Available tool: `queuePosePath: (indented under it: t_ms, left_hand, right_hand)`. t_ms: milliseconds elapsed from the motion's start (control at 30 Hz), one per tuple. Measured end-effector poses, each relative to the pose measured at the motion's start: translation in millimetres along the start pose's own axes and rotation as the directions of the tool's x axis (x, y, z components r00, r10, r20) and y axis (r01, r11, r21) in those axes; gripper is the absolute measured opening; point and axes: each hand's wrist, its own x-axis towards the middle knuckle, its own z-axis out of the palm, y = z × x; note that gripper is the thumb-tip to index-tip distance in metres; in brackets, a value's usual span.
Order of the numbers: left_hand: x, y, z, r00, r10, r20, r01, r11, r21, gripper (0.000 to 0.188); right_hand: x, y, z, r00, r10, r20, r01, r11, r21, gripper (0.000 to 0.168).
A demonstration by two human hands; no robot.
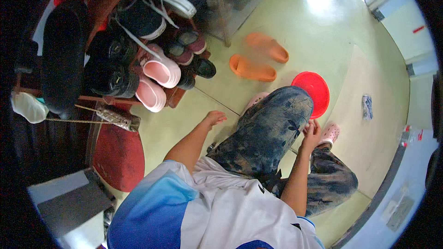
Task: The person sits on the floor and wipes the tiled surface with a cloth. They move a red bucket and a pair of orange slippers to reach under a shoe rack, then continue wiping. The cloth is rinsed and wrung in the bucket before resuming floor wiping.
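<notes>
My left hand [215, 119] is held above the tiled floor, left of my bent leg [266, 128] in dark patterned trousers, with its fingers apart and nothing in them. On the other side of that knee, my right hand [313, 131] has its fingers loosely spread near the lower rim of a red plastic basin [316, 91]. I see nothing held in it; whether a fingertip touches the basin I cannot tell. Part of the basin is hidden behind the knee. A pink clog [330, 134] is on my foot beside the right hand, and another pink clog [256, 99] shows behind the knee.
Two orange slippers [254, 68] lie on the floor ahead. A shoe rack [178, 97] at left bears pink clogs [162, 71], black shoes and canvas sneakers. Below it are a red mat [119, 160] and a grey box [69, 197]. A small packet [367, 107] lies at right, near a plastic bottle [408, 135].
</notes>
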Motion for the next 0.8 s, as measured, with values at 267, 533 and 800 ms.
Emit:
queuePosePath:
  t_ms: [267,533,800]
  left_hand:
    - [27,35,24,0.996,0.077,-0.047,-0.083,0.986,-0.148,0.033]
    - [123,144,134,0.992,0.106,0.065,-0.099,0.989,-0.107,0.062]
    - [214,171,182,0.919,0.237,-0.315,-0.302,0.936,-0.179,0.079]
  right_hand:
    - [19,-197,23,0.870,-0.418,0.261,0.471,0.860,-0.194,0.027]
    - [76,-226,-21,0.864,-0.405,0.299,0.496,0.787,-0.368,0.023]
    - [108,-216,-10,0.901,-0.245,0.359,0.384,0.834,-0.396,0.025]
